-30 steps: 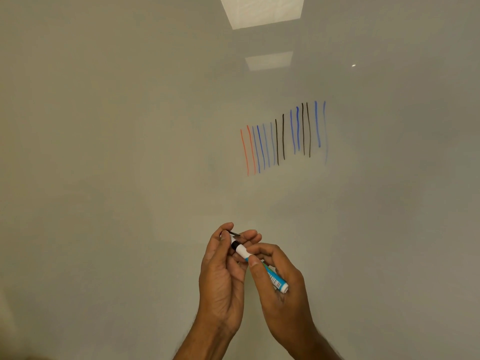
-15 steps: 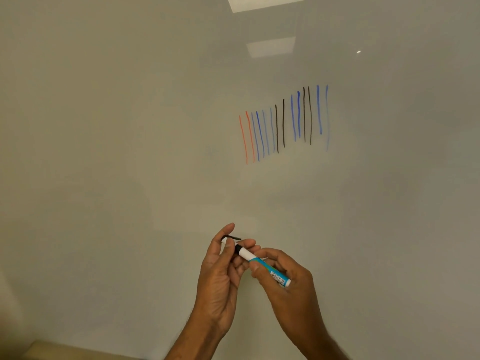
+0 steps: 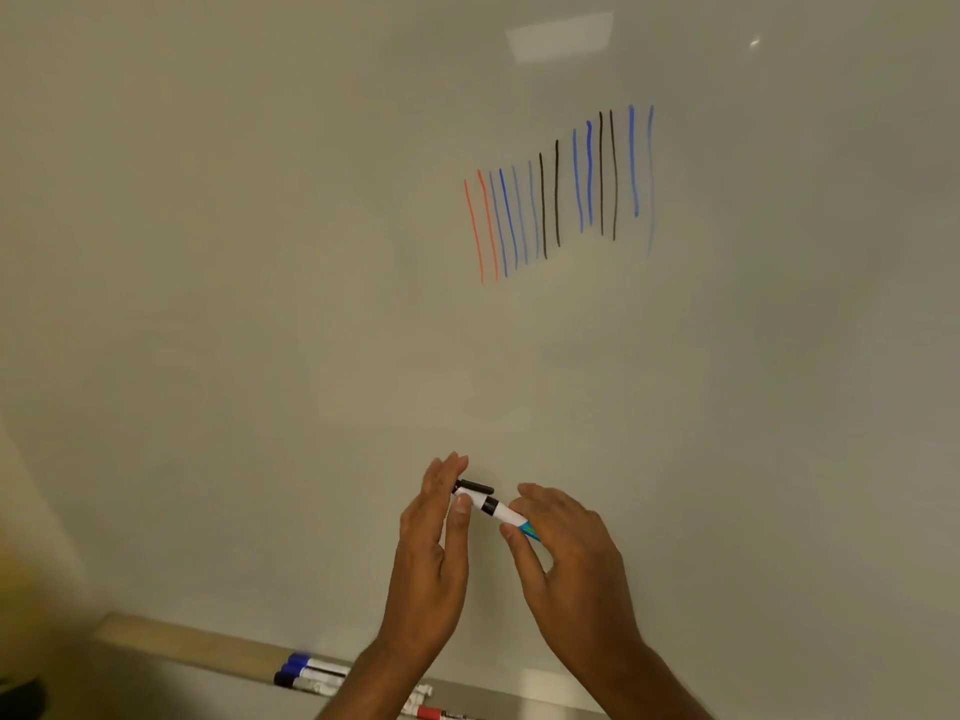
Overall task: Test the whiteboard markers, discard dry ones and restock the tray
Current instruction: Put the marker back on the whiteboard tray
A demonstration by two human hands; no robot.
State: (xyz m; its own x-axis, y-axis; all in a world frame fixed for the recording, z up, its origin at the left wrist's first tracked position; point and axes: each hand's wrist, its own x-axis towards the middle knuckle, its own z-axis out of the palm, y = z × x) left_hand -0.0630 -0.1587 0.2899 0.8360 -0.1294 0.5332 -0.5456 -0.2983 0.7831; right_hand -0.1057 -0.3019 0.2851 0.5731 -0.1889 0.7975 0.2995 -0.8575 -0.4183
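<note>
The marker (image 3: 506, 517), white with a black band and a teal label, is held at lower centre of the frame, in front of the whiteboard (image 3: 208, 304). The right hand (image 3: 566, 553) grips its barrel between thumb and curled fingers. The left hand (image 3: 431, 537), with its fingers nearly straight, pinches the cap (image 3: 475, 485) at the marker's front end under its thumb. I cannot tell whether the cap is fully on. Red, blue and black strokes (image 3: 556, 200) stand in the upper right of centre. Along the bottom edge the tray (image 3: 171, 641) holds blue-capped markers (image 3: 298, 662) and a red one (image 3: 431, 713).
</note>
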